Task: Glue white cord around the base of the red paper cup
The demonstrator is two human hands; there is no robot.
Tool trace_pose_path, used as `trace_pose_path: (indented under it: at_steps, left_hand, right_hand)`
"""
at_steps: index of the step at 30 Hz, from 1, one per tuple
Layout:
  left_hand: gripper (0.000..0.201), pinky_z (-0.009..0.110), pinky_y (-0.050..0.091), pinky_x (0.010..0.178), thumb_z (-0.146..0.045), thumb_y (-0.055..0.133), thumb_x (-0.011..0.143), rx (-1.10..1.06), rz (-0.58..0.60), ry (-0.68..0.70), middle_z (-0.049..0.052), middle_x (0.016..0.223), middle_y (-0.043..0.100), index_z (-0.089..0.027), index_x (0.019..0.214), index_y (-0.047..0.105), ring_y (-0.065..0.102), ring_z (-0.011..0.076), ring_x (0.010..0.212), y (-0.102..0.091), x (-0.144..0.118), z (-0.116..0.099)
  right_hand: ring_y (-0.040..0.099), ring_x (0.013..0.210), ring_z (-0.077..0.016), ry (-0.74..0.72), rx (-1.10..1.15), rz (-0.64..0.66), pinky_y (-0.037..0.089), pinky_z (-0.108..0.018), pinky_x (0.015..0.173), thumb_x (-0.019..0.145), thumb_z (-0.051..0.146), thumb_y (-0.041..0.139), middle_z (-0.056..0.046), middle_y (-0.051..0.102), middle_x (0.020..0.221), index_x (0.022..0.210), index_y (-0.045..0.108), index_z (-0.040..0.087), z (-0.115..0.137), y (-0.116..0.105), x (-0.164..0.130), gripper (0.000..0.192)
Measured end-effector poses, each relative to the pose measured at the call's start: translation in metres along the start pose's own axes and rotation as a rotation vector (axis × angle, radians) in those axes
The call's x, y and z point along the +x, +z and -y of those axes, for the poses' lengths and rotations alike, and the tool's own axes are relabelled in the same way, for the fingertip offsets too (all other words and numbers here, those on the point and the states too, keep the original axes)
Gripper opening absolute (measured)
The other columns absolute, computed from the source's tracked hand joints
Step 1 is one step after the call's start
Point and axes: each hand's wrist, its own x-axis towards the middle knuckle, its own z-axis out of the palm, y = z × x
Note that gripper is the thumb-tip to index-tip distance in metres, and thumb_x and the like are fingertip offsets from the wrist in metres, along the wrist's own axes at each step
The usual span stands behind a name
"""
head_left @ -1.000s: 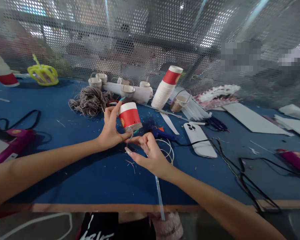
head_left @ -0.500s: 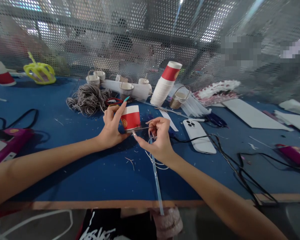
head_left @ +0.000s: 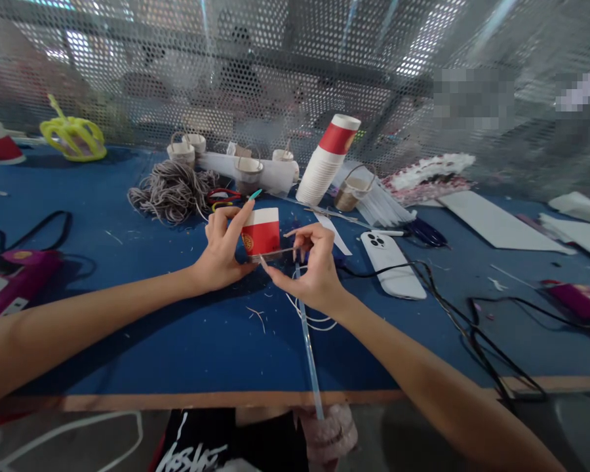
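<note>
A red and white paper cup (head_left: 264, 233) is gripped by my left hand (head_left: 221, 246), with the thumb under its lower edge and the fingers at its left side. A thin greyish strand of yarn (head_left: 288, 250) runs along the cup's lower edge towards my right hand (head_left: 317, 262). That hand pinches the strand between its fingertips, while its thumb reaches to the cup's base. Below my right hand a long translucent glue stick (head_left: 309, 357) extends over the table's front edge; its upper end is hidden behind the hand. A grey yarn bundle (head_left: 172, 190) lies behind my left hand.
A leaning stack of paper cups (head_left: 319, 174), small yarn-wrapped cups (head_left: 248, 176) and scissors (head_left: 223, 195) are at the back. On the right lie a white phone (head_left: 392, 265) and black cables (head_left: 437, 298). A purple glue gun (head_left: 27, 275) lies at left.
The cup and both hands have shifted very slightly to the right in view. My grip on the cup and the yarn looks the same.
</note>
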Motion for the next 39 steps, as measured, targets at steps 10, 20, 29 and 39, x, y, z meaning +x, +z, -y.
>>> trace_pose_path:
  at_steps: [10, 20, 29, 39]
  left_hand:
    - [0.107, 0.054, 0.043, 0.098, -0.040, 0.079, 0.070, -0.043, -0.028, 0.026, 0.010, 0.119, 0.039, -0.030, 0.154, 0.013, 0.044, 0.0317, 0.112, 0.000, 0.001, 0.001]
    - [0.098, 0.055, 0.042, 0.102, -0.042, 0.077, 0.073, -0.084, -0.041, 0.007, 0.011, 0.120, 0.042, -0.027, 0.151, 0.021, 0.046, 0.0326, 0.117, -0.001, 0.001, 0.002]
    - [0.098, 0.054, 0.044, 0.100, -0.036, 0.078, 0.071, -0.047, -0.048, 0.022, 0.010, 0.118, 0.040, -0.029, 0.150, 0.021, 0.045, 0.0308, 0.113, 0.000, 0.002, 0.003]
    - [0.096, 0.053, 0.042, 0.099, -0.039, 0.077, 0.072, -0.054, -0.028, 0.017, 0.010, 0.119, 0.040, -0.029, 0.150, 0.022, 0.044, 0.0309, 0.113, 0.000, 0.001, 0.002]
  right_hand:
    - [0.048, 0.075, -0.0183, 0.029, -0.040, 0.057, 0.042, -0.040, 0.068, 0.069, 0.029, 0.076, 0.001, 0.042, 0.087, 0.108, 0.033, 0.028, 0.001, -0.010, 0.005, 0.058]
    - [0.049, 0.079, -0.0188, 0.033, -0.036, 0.036, 0.043, -0.037, 0.066, 0.074, 0.030, 0.073, 0.000, 0.044, 0.090, 0.109, 0.035, 0.028, -0.004, -0.011, 0.003, 0.052]
    - [0.049, 0.081, -0.0194, 0.124, -0.027, 0.080, 0.044, -0.040, 0.071, 0.068, 0.033, 0.076, 0.001, 0.042, 0.090, 0.110, 0.034, 0.028, 0.000, -0.011, 0.004, 0.060]
    - [0.047, 0.077, -0.0183, 0.189, -0.010, 0.055, 0.043, -0.041, 0.072, 0.068, 0.039, 0.077, 0.002, 0.039, 0.088, 0.106, 0.035, 0.028, 0.003, -0.009, 0.005, 0.058]
